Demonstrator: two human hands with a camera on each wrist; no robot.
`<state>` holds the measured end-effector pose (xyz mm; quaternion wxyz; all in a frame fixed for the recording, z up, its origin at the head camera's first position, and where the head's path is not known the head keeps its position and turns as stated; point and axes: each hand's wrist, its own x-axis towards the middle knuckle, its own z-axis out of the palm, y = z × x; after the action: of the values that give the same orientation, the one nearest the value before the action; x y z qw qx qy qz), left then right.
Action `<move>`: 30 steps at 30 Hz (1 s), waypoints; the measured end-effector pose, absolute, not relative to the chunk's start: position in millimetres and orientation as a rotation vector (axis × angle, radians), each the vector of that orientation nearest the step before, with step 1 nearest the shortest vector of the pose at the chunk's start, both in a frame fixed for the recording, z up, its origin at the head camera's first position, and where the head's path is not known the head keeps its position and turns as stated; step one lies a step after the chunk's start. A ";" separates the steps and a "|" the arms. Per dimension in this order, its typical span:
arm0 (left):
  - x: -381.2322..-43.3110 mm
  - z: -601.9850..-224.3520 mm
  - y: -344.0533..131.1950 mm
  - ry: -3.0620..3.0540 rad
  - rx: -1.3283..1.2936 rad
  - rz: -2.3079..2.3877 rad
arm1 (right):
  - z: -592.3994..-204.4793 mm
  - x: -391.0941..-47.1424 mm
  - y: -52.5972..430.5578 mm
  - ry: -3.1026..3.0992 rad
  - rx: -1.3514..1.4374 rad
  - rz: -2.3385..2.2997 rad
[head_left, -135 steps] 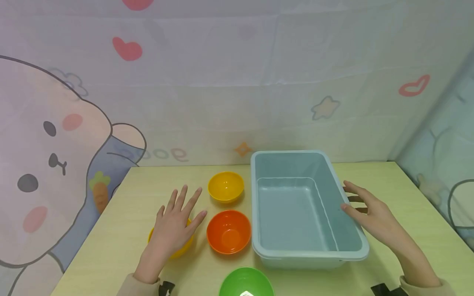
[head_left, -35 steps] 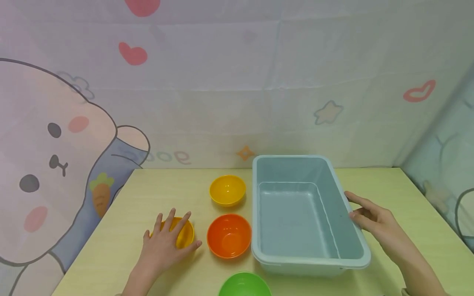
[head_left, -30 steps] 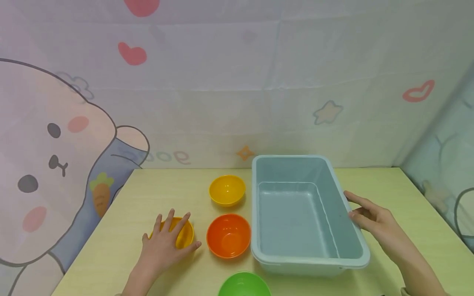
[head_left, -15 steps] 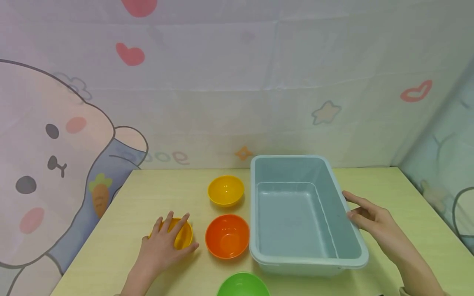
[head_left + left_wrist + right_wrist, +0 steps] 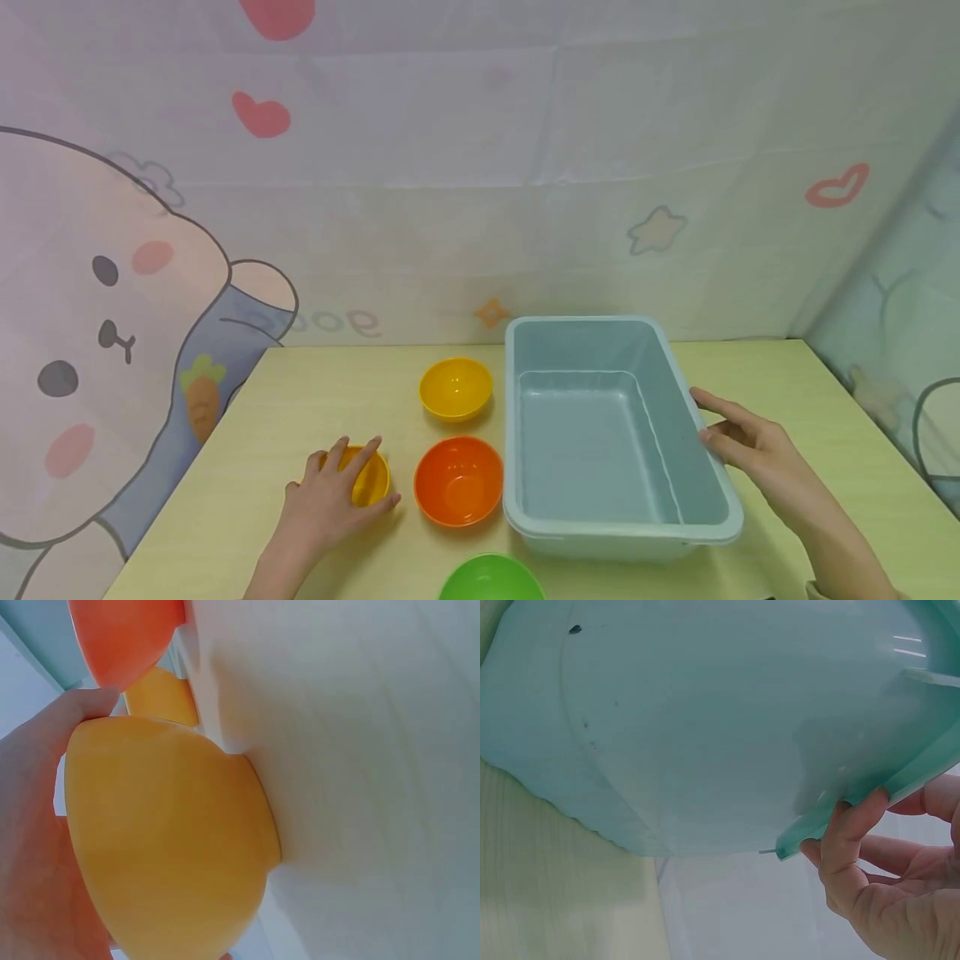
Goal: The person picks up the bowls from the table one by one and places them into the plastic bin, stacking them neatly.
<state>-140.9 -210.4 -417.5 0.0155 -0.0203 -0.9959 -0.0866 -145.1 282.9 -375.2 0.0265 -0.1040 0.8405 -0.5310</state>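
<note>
My left hand (image 5: 322,500) spans a yellow bowl (image 5: 371,483) at the left of the table, fingers bent over its far rim and thumb at its right side. Seen from the left wrist, the thumb lies at the rim of this yellow bowl (image 5: 165,832), whose foot is against the tabletop. My right hand (image 5: 753,446) pinches the right rim of a pale blue plastic basin (image 5: 622,529). In the right wrist view, curled fingers (image 5: 847,840) hook under the basin's rim, beside its outer wall (image 5: 705,735). The basin has nothing in it.
An orange bowl (image 5: 459,483) stands between the left hand and the basin. Behind it is another yellow bowl (image 5: 456,390). A green bowl (image 5: 491,579) is cut off by the bottom edge of the head view. A printed cloth (image 5: 465,208) hangs behind the table.
The left hand has come down from above the yellow bowl, and its fingers have bent round the rim. My right hand has settled on the basin's rim. The bowls and basin keep their places.
</note>
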 end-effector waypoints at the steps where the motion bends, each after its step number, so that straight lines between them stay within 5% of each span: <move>1: -140.8 -417.5 -210.1 -3.097 -0.061 -0.269 | -375.3 -145.5 283.1 2.596 -0.320 -1.642; 30: -146.1 -409.8 -204.0 -3.055 -0.089 -0.303 | -374.0 -144.7 280.6 2.601 -0.296 -1.630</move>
<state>-146.1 -204.0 -409.8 0.0352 -0.0290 -0.9941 -0.0986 -144.7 280.6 -374.0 0.0291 -0.0959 0.8431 -0.5284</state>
